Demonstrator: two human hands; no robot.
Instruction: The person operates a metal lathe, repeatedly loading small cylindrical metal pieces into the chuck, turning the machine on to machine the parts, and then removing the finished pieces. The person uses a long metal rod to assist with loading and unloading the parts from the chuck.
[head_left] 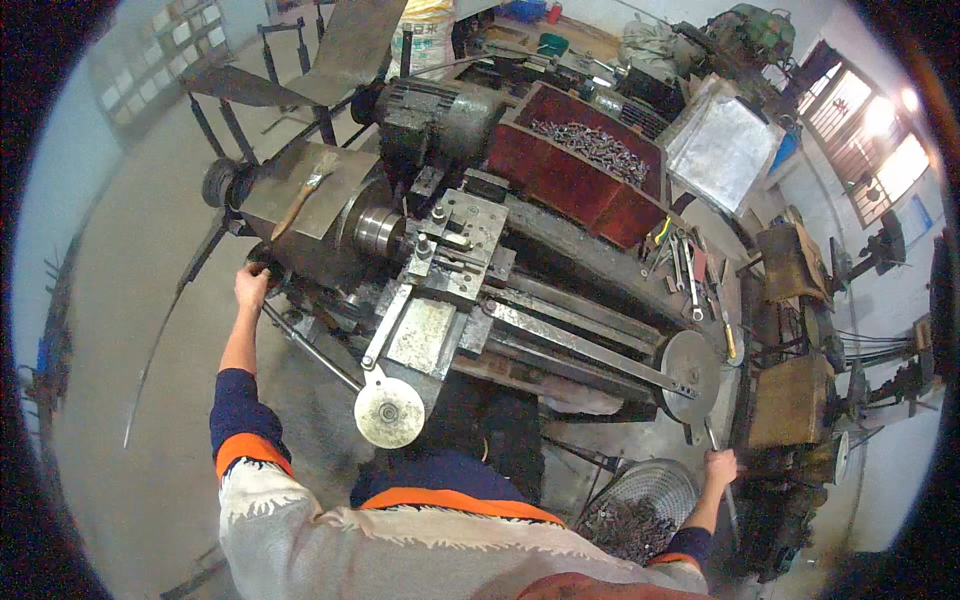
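At the left end of a lathe, my left hand point(252, 285) is closed at a dark part beside the headstock point(325, 235); what its fingers hold is hidden. Over on the right, my right hand point(720, 468) wraps round a metal lever point(712, 436) below a large round disc point(688, 365). Between my hands are the shiny chuck point(378, 231) and the tool slide point(470, 235). Flat steel arms join the slide to that disc and to a smaller round plate point(390, 412) nearer me. A wooden-handled brush point(292, 213) lies on the headstock cover.
Behind the lathe, a dark red bin point(560, 170) holds many small metal parts. Spanners point(690, 280) and a yellow-handled tool point(731, 342) lie to its right. A basket point(665, 485) of dark metal pieces stands beside my right forearm. A motor point(440, 120) sits behind the headstock.
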